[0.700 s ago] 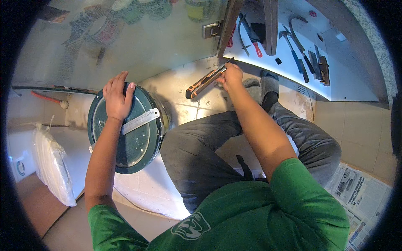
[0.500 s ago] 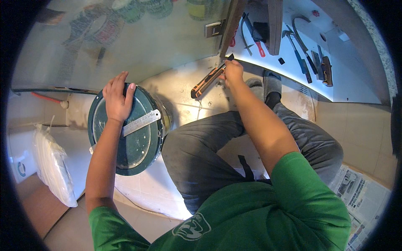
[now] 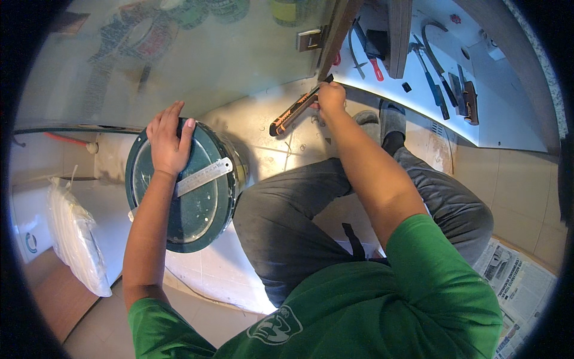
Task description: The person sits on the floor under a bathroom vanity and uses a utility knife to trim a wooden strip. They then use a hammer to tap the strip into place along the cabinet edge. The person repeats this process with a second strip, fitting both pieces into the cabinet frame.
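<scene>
My left hand [image 3: 167,139] rests with spread fingers on the far part of a dark green round bucket lid [image 3: 197,218]. A metal ruler [image 3: 206,178] lies slanted across the lid, its middle hidden beneath my left forearm. Farther right, my right hand [image 3: 332,100] is closed around one end of a black and orange utility knife [image 3: 291,115]. The knife is held above the tiled floor, its other end pointing left and toward me. Whether its blade is out, I cannot tell.
Several hand tools lie on a white shelf at the far right, among them a hammer [image 3: 430,82] and a red-handled scraper [image 3: 376,64]. A frosted glass panel [image 3: 221,72] stands beyond the bucket. A plastic-wrapped white pack [image 3: 78,233] sits at left, newspaper [image 3: 520,287] at lower right.
The knife has turned slightly in my right hand, showing less of its orange side, and its near end has shifted a little left. My left hand stays on the lid.
</scene>
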Available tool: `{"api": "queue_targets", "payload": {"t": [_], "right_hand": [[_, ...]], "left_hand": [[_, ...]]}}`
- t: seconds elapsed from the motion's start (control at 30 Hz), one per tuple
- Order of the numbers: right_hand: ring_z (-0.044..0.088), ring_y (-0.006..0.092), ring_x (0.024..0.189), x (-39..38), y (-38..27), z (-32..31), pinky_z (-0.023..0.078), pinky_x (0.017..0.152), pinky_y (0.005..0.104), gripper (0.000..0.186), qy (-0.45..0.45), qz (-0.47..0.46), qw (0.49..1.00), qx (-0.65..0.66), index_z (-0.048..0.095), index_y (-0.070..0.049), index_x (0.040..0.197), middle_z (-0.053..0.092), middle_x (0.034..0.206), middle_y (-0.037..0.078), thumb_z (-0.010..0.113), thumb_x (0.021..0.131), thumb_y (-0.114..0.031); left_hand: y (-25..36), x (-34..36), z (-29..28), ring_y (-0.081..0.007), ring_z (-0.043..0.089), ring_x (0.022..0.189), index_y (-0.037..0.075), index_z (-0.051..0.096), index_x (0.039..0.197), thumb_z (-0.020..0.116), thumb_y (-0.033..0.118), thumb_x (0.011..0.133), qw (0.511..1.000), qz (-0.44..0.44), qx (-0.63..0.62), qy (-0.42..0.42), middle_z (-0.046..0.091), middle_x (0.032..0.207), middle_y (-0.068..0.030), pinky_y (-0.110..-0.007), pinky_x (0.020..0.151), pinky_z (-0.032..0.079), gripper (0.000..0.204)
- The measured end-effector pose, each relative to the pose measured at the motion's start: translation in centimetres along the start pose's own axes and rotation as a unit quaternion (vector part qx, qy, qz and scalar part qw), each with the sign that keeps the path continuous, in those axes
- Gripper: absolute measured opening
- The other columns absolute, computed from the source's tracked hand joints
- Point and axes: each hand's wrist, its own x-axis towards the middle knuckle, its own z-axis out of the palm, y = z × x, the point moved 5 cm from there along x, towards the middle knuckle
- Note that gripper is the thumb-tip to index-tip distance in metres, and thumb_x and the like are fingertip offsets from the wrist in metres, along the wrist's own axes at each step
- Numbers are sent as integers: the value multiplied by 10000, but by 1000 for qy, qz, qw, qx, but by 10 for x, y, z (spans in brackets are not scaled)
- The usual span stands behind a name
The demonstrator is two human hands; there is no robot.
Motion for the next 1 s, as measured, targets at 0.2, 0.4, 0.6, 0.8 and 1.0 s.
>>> {"api": "queue_targets", "payload": {"t": [0.2,0.4,0.6,0.8,1.0], "right_hand": [[682,257,573,13,4,-3,619,479,382,120,19,-22,999,-42,577,-25,866,644,810,131,558,956,-102],[664,235,578,6,3,-5,608,474,376,123,33,-25,996,-74,579,-50,846,623,759,107,573,949,-117],[652,228,565,18,7,-8,598,464,362,124,-13,-21,998,-55,569,-64,839,618,750,96,591,944,-126],[668,238,574,8,0,-4,593,448,359,148,-25,-25,998,-60,557,-46,832,623,761,103,581,962,-112],[685,253,591,3,-9,-2,609,461,384,177,-13,-35,997,-68,536,-41,810,624,776,115,567,975,-96]], "left_hand": [[1,3,0,-327,512,1304,84,587,1386,548,450,999,1000,-4,-6,0,615,1393,-131,-440,1128,310,534],[0,1,0,-326,515,1298,82,590,1382,555,442,996,1000,-2,-7,9,619,1385,-134,-434,1116,317,529],[1,4,0,-322,517,1294,81,590,1383,553,436,995,1000,1,-10,5,618,1385,-135,-432,1112,317,527],[2,3,-1,-324,513,1299,82,586,1387,549,432,996,1000,0,-9,0,616,1389,-129,-431,1117,313,527],[4,3,-1,-321,508,1308,85,585,1387,552,419,996,1000,3,-6,3,617,1387,-124,-430,1123,309,515]]}}
